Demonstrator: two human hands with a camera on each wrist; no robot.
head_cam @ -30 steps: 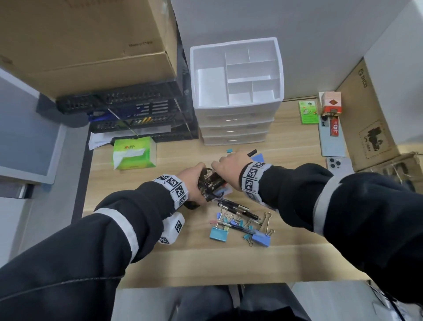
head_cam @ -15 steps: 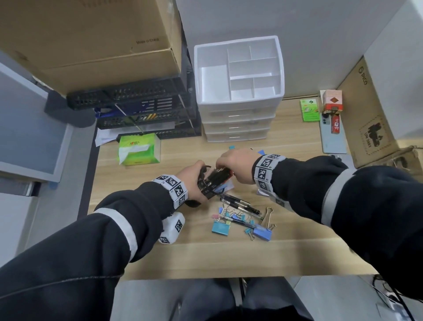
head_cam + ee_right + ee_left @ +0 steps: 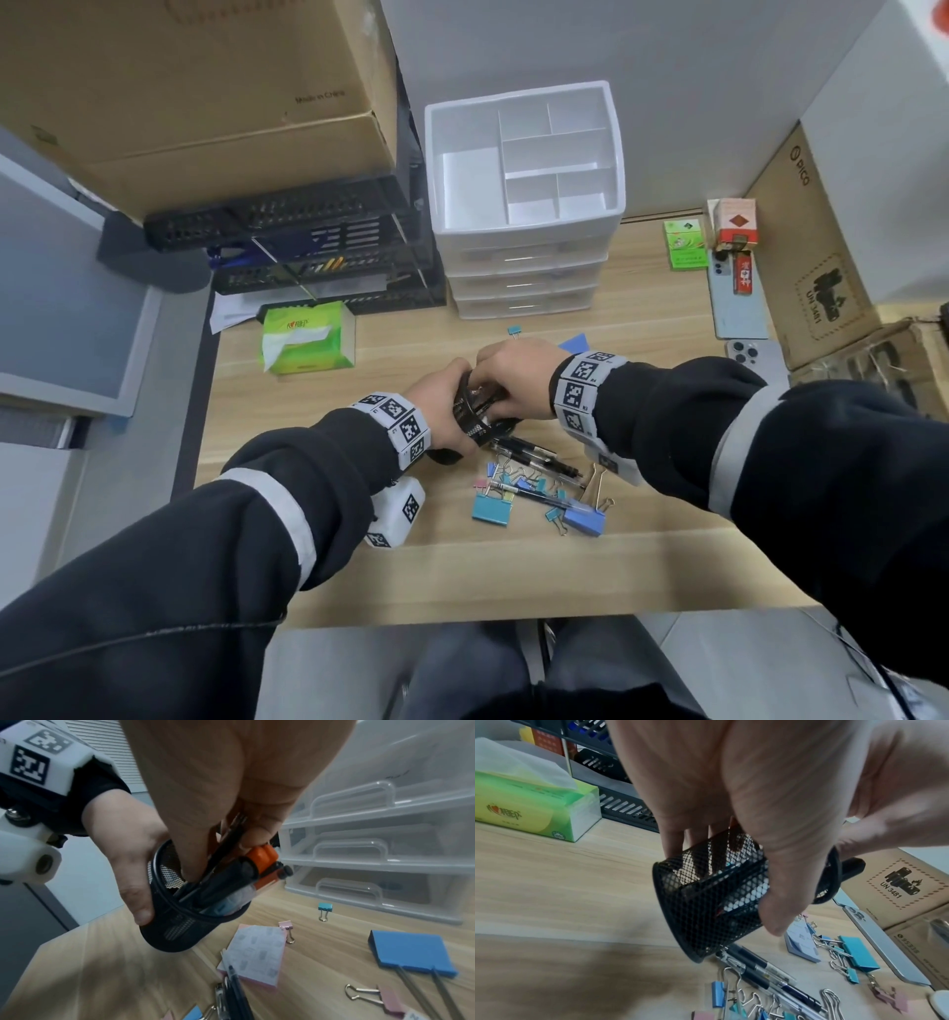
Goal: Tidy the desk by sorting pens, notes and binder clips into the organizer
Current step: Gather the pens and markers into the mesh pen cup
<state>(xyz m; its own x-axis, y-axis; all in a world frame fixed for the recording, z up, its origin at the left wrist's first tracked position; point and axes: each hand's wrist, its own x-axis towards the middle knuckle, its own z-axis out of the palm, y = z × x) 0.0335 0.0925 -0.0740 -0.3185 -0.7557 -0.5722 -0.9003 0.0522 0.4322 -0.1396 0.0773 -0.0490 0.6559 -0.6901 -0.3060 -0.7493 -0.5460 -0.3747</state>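
My left hand (image 3: pixel 445 407) grips a black mesh pen cup (image 3: pixel 475 417), tilted just above the desk; in the left wrist view its fingers wrap the mesh cup (image 3: pixel 706 902). My right hand (image 3: pixel 513 380) grips a bundle of pens (image 3: pixel 231 880), among them an orange marker (image 3: pixel 262 860), at the cup's mouth. Loose black pens (image 3: pixel 539 457) and several coloured binder clips (image 3: pixel 493 509) lie just in front. A pad of sticky notes (image 3: pixel 254 951) lies under the cup. The white organizer (image 3: pixel 526 280), with open top compartments and drawers, stands behind.
A green tissue box (image 3: pixel 308 336) sits to the left, with a black wire rack (image 3: pixel 318 257) under a big cardboard box (image 3: pixel 205 92) behind it. Two phones (image 3: pixel 739 303) and small boxes lie at the right beside leaning cardboard (image 3: pixel 816 257). A large blue clip (image 3: pixel 411 951) lies near the drawers.
My right hand has shifted left over the cup's mouth with the pens in it. The cup stays tilted in my left hand at about the same spot.
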